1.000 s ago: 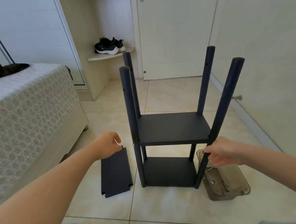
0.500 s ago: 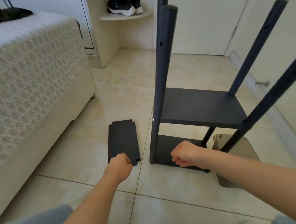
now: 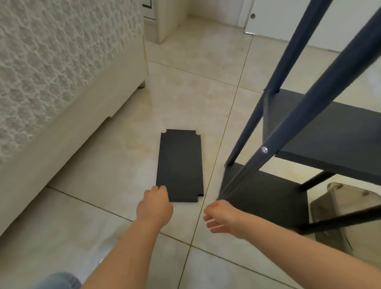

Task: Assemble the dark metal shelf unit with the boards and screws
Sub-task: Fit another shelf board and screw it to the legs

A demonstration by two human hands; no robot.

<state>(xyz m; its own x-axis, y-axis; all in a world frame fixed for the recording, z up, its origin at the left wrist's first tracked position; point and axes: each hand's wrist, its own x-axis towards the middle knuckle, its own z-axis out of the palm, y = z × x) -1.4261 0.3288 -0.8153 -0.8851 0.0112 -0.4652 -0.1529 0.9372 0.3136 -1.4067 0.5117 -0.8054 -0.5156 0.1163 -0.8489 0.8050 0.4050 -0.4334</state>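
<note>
Beside the bed at left, the left hand is reaching to the near-left corner of the loose board lying flat on the floor — its grip is curling, but I cannot tell whether it is holding the board. The right hand is hovering beside the shelf unit standing at right — grip loosely spread, holding nothing.

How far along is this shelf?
Done: the upper board and lower board sit fixed between the posts, one screw showing. In hand: the left hand is at the near corner of the loose board on the floor, fingers curled; whether it grips is unclear. The right hand is open, holding nothing. Left: mounting that board higher up.
</note>
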